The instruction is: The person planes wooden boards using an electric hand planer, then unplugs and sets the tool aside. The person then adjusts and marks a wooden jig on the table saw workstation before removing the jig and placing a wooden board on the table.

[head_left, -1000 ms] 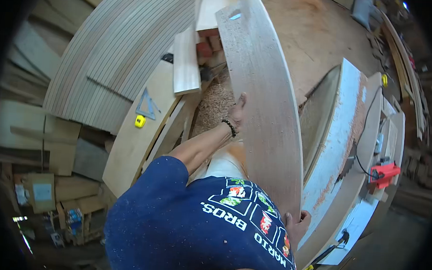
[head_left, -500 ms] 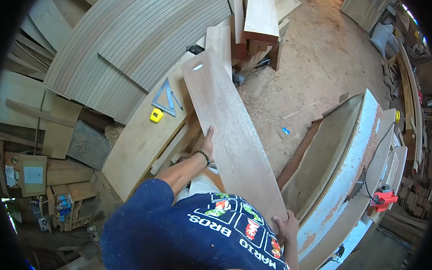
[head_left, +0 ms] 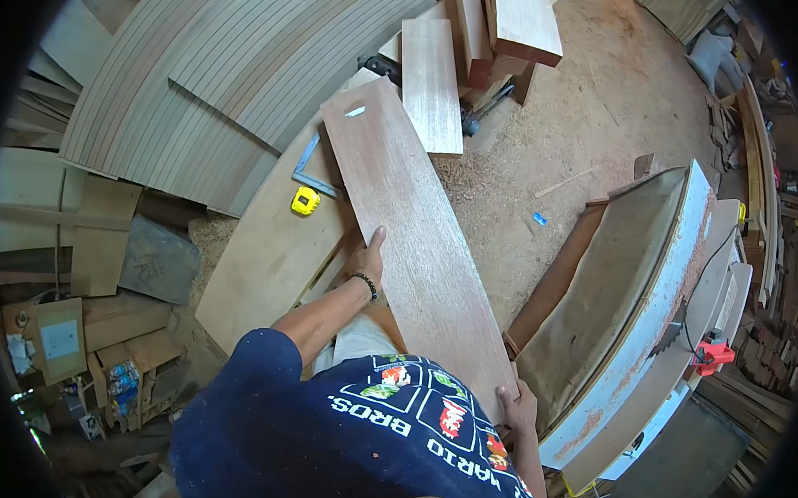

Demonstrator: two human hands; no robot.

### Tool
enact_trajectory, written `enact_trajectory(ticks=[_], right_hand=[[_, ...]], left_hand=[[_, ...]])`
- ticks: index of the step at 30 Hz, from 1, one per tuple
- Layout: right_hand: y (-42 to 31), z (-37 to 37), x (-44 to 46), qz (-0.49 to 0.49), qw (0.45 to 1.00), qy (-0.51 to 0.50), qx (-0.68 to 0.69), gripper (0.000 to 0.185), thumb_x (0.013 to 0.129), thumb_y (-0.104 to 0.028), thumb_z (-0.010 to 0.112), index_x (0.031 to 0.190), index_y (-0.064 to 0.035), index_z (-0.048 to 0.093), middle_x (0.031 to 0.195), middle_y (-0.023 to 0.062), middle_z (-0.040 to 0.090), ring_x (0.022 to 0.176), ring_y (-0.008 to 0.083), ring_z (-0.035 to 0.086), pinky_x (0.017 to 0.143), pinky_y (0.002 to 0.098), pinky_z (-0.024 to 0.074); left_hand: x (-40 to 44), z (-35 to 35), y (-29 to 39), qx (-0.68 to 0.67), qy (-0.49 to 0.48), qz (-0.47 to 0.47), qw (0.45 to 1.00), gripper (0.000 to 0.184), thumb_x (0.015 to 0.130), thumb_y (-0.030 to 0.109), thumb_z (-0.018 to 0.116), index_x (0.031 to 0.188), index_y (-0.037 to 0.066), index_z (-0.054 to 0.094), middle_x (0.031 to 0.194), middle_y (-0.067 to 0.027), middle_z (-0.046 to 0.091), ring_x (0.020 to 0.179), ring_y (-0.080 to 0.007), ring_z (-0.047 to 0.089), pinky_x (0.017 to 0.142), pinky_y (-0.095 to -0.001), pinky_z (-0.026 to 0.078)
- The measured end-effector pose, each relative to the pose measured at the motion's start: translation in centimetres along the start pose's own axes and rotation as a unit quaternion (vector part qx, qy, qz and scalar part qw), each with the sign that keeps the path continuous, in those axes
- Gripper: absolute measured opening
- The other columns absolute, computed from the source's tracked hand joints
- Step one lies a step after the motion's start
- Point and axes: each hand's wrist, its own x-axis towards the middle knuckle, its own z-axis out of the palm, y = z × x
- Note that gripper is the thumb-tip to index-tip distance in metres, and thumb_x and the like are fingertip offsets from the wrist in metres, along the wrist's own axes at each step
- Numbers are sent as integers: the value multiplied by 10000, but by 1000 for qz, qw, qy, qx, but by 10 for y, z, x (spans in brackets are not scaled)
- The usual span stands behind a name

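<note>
A long wooden board (head_left: 422,232) slants across the head view, with a small bright slot or mark near its far end. My left hand (head_left: 370,261) is closed on the board's left edge, thumb on top and the fingers hidden beneath. At the near end, my right hand (head_left: 518,407) grips the right corner, its thumb on the upper face. The far end of the board lies over a pale curved wooden panel (head_left: 256,269). On that panel, just left of the board, are a yellow tape measure (head_left: 305,201) and a metal square (head_left: 312,169), partly covered by the board.
A large stack of curved slatted wood (head_left: 247,64) stands at the far left. Thick planks (head_left: 524,27) and a shorter board (head_left: 431,86) lie beyond. To my right is a curved workpiece (head_left: 627,321) with sawdust, near a red clamp-like tool (head_left: 713,356). Sawdust covers the floor.
The board's far end has shifted left and now covers part of the metal square. Both hands keep their hold. The camera view has moved slightly.
</note>
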Motion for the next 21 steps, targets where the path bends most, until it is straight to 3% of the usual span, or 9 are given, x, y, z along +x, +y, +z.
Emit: enact_trajectory(ticks=[7, 10, 12, 15, 18, 21], right_hand=[[15, 17, 11, -32, 999, 32, -12, 495, 851, -422, 671, 1105, 3, 641, 930, 202, 696, 884, 291, 684, 800, 374, 507], [9, 19, 30, -42, 999, 31, -13, 496, 897, -437, 619, 1093, 19, 639, 938, 181, 697, 894, 259, 668, 811, 359, 499], [7, 28, 59, -59, 998, 29, -10, 500, 916, -449, 598, 1088, 19, 642, 941, 177, 693, 900, 249, 661, 815, 356, 495], [-2, 52, 111, -79, 996, 40, 30, 498, 921, -466, 581, 1055, 10, 648, 869, 171, 685, 825, 278, 660, 767, 384, 500], [-16, 81, 147, -69, 997, 9, 30, 545, 954, -492, 527, 977, 41, 632, 847, 145, 650, 795, 202, 593, 746, 353, 478], [-28, 121, 158, -82, 994, 55, 53, 556, 975, -506, 495, 851, 27, 595, 727, 56, 569, 697, 163, 521, 654, 339, 438]], left_hand=[[28, -8, -3, 15, 0, -5, 1000, 803, 857, 526, 668, 1318, -98, 460, 1240, -196, 591, 1071, -293, 615, 946, -418, 499], [53, -6, -5, 28, 21, -6, 999, 775, 861, 559, 638, 1223, -120, 557, 1152, -215, 639, 997, -278, 639, 873, -382, 519], [66, 12, 10, 34, 17, 62, 997, 830, 846, 609, 624, 1171, -153, 577, 1151, -241, 639, 1036, -300, 630, 903, -373, 494], [154, 13, 14, 151, 96, 128, 976, 937, 796, 699, 604, 1135, -174, 585, 1172, -305, 615, 1121, -384, 585, 970, -399, 443], [142, 49, 69, 283, 161, 166, 931, 1022, 763, 771, 562, 1116, -188, 583, 1199, -364, 577, 1176, -438, 545, 1007, -424, 415], [134, 71, 129, 407, 60, 140, 900, 1090, 783, 807, 475, 1224, -189, 510, 1282, -377, 512, 1259, -442, 488, 1065, -439, 374]])
